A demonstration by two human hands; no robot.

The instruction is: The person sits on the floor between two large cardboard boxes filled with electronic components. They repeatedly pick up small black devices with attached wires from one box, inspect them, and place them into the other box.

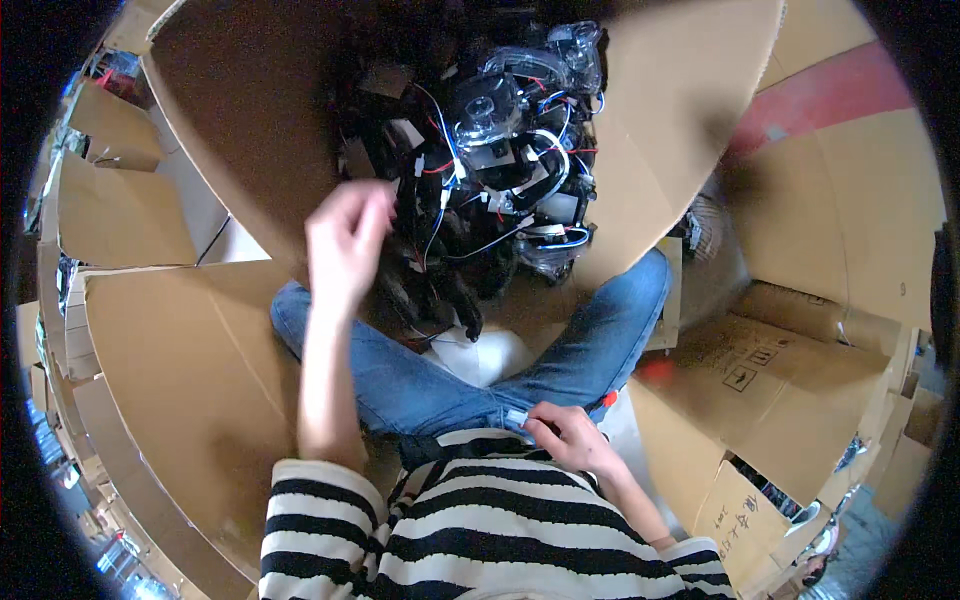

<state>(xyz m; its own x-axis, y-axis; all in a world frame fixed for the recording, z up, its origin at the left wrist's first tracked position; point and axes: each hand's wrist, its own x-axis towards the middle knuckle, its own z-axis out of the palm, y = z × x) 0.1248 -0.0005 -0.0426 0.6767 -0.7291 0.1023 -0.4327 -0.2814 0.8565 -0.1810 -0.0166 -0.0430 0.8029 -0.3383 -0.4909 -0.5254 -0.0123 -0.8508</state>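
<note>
My left hand point(350, 235) is raised over the near left side of an open cardboard box, slightly blurred, its fingers curled together. What they hold, if anything, cannot be made out. Just beyond it lies a heap of black and clear plastic parts point(490, 110) with red, blue and white wires and small white connectors. My right hand point(572, 438) is closed at my lap, its thumb and fingers pinching a small pale piece point(516, 417) too small to name. A small red thing point(610, 399) shows beside the right hand; whether the hand touches it is unclear.
The box's flaps point(690, 120) spread left and right of the heap, close to my knees. A large cardboard panel point(190, 370) stands at my left. Another open carton point(790, 375) is at my right, with more cardboard boxes point(120, 210) farther left.
</note>
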